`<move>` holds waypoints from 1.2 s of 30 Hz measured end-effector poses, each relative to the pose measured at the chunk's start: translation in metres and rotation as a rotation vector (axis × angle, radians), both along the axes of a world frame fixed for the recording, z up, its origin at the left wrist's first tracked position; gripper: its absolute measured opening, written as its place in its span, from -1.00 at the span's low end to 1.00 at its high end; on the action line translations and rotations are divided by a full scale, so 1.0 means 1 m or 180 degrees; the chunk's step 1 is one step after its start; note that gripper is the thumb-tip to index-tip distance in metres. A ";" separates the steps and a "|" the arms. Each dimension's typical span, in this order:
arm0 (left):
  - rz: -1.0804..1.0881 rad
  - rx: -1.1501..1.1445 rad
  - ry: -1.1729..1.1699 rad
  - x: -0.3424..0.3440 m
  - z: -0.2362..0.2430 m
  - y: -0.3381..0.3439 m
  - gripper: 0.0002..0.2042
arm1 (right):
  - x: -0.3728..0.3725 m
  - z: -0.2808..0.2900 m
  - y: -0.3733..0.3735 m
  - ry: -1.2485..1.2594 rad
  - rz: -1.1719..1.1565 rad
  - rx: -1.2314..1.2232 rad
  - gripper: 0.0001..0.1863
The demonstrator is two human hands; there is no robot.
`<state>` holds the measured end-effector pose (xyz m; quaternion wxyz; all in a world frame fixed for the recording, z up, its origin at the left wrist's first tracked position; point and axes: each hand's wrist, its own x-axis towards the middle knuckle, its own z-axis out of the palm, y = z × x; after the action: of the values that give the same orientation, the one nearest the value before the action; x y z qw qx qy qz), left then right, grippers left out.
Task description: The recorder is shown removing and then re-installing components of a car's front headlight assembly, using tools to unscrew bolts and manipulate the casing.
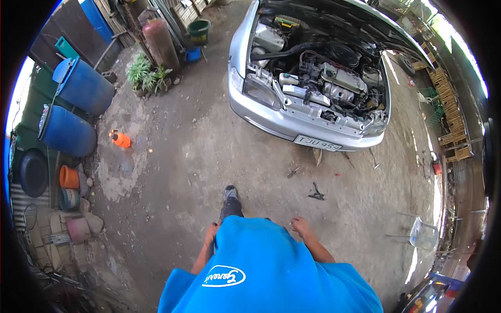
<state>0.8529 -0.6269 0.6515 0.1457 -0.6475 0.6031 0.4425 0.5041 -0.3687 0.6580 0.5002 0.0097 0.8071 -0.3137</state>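
My left hand (211, 233) hangs beside my hip, against the edge of my blue shirt (261, 250). Its fingers are mostly hidden. My right hand (300, 226) is held out from the shirt on the other side with its fingers curled in; whether anything small is inside cannot be made out. Neither hand touches the silver car (292, 125), which stands ahead with its hood raised and the engine (342, 78) exposed. On the dirt floor between the car and my right hand lie a dark tool-like piece (316, 192) and a smaller one (293, 171).
An orange spray bottle (121, 140) stands on the ground at left, near two blue drums (68, 133). Potted plants (148, 75) and a rusty gas cylinder (160, 41) are farther off. A pale plastic chair (422, 235) stands at right, beside a corrugated wall.
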 end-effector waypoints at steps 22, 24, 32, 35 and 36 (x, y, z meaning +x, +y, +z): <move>-0.1414 0.0575 0.0337 -0.107 0.013 -0.317 -0.57 | -0.102 -0.047 -0.313 0.0925 0.1101 0.0130 -0.66; -0.1336 0.0507 0.0533 -0.112 0.009 -0.338 -0.59 | -0.129 -0.048 -0.350 0.1312 0.1165 -0.0035 -0.69; -0.1185 0.0322 0.1184 -0.240 -0.019 -0.504 -0.72 | -0.184 -0.070 -0.461 0.0257 -0.1361 -0.0487 -0.54; -0.1248 0.0008 0.1572 -0.306 -0.082 -0.584 -0.71 | -0.184 -0.132 -0.465 -0.0172 -0.2365 -0.1036 -0.33; -0.1116 0.0009 0.1622 -0.329 -0.100 -0.607 -0.71 | -0.181 -0.144 -0.470 -0.0182 -0.2380 -0.0991 -0.33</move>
<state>0.5239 -1.2342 0.5515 0.0648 -0.4016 0.7221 0.5595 0.3231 -0.8386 0.5143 0.3693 0.2354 0.6766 -0.5920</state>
